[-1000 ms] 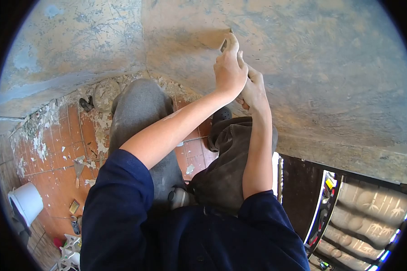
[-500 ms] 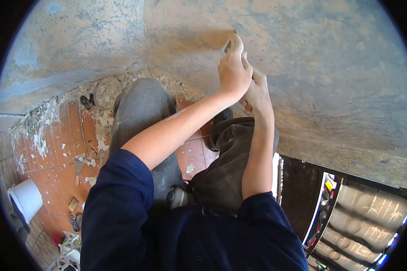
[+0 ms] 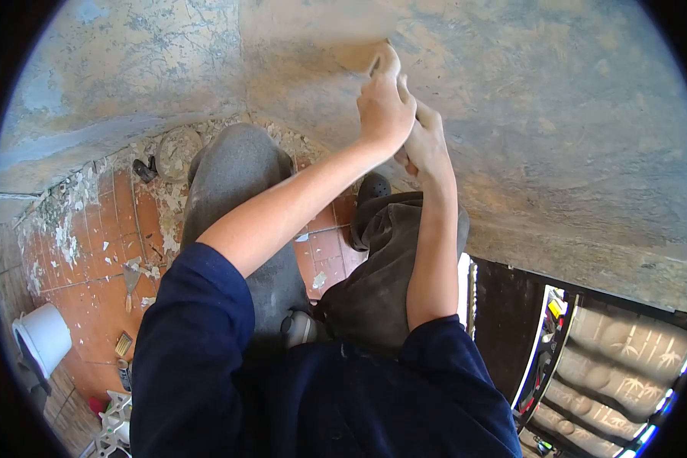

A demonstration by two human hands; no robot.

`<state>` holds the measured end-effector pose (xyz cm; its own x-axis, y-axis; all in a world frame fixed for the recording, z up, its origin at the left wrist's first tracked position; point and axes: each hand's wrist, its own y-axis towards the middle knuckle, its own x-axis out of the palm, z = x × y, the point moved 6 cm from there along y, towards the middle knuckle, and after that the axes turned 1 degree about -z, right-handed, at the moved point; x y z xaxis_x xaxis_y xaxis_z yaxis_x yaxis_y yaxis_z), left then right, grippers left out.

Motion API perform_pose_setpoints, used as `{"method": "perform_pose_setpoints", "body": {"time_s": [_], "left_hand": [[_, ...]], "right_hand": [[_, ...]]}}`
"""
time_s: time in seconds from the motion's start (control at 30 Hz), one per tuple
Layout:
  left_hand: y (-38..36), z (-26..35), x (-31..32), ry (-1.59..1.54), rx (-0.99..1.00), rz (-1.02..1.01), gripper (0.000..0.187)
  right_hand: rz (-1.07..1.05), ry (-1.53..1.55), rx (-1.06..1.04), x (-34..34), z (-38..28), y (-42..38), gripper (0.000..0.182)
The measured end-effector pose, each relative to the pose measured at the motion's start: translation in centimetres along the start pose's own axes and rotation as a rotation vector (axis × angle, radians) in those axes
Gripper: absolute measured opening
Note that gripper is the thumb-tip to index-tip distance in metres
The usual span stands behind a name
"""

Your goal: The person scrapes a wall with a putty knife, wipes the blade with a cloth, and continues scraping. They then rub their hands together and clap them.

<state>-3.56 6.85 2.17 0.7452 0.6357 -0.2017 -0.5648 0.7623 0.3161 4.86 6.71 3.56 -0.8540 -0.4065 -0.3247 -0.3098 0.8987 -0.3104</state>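
Observation:
Both hands are together at a worn, patchy wall (image 3: 527,114) at the top centre. My left hand (image 3: 385,111) is closed around a tool whose pale, wide edge (image 3: 356,57) lies against the wall; the tool looks like a scraper, and its handle is mostly hidden. Just right of it and lower, my right hand (image 3: 427,145) is wrapped round the lower end of the same tool. The fingers of both hands are bent and overlap near the handle.
Paint flakes litter the tiled floor (image 3: 99,267). A trowel (image 3: 131,282), a brush (image 3: 124,343) and a white bucket (image 3: 44,336) are at the left. A stone-like disc (image 3: 179,156) lies by the wall's foot. Patterned cushions (image 3: 626,343) are at the lower right.
Both hands and the tool have moved slightly up and left along the wall. The grip looks the same.

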Motion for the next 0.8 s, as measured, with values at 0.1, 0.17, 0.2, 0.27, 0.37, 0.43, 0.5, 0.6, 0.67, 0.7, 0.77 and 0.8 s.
{"method": "perform_pose_setpoints", "body": {"time_s": [0.1, 0.17, 0.2, 0.27, 0.37, 0.43, 0.5, 0.6, 0.67, 0.7, 0.77, 0.8], "left_hand": [[0.2, 0.9, -0.7, 0.161, 0.235, 0.168, 0.048], [1.2, 0.3, -1.1, -0.091, -0.163, -0.083, 0.054], [1.3, 0.4, -1.4, -0.017, -0.117, -0.073, 0.052], [1.1, -0.3, -1.2, -0.005, -0.091, -0.069, 0.052], [0.6, 0.6, -1.3, -0.097, -0.064, -0.081, 0.052], [0.4, 1.3, -1.2, 0.049, 0.035, -0.038, 0.054], [0.9, -0.2, -0.8, -0.088, -0.116, -0.104, 0.055], [1.1, 0.0, -1.4, 0.007, -0.025, -0.024, 0.052], [0.4, -0.1, -0.5, -0.053, -0.053, -0.087, 0.051], [0.1, 0.4, -0.5, -0.021, -0.005, -0.076, 0.051], [0.2, 0.7, -0.5, 0.012, 0.036, -0.058, 0.051], [0.7, 0.6, -0.9, -0.034, -0.048, -0.074, 0.050]], "right_hand": [[0.042, -0.004, -0.031, 0.2, 0.0, 0.4, 0.044], [0.025, -0.061, 0.038, 0.6, -0.9, 0.5, 0.045], [-0.004, -0.029, 0.034, 0.7, -0.4, 0.9, 0.045], [-0.003, -0.038, 0.023, 0.6, 0.3, 1.0, 0.044], [0.021, -0.019, -0.023, 0.1, 0.3, 1.0, 0.039], [0.068, 0.044, -0.056, 0.5, -0.5, 0.3, 0.034], [0.054, -0.006, 0.031, 0.5, -0.2, 0.3, 0.035], [-0.017, 0.018, -0.021, 0.8, 0.0, 1.1, 0.036], [0.023, 0.028, -0.003, 0.2, 0.1, -0.3, 0.036], [0.053, 0.034, 0.021, 0.0, 0.1, -0.7, 0.036], [0.038, 0.074, -0.008, 0.1, 0.5, 0.0, 0.037], [0.033, 0.040, -0.001, 0.4, -0.1, 0.2, 0.038]]}}
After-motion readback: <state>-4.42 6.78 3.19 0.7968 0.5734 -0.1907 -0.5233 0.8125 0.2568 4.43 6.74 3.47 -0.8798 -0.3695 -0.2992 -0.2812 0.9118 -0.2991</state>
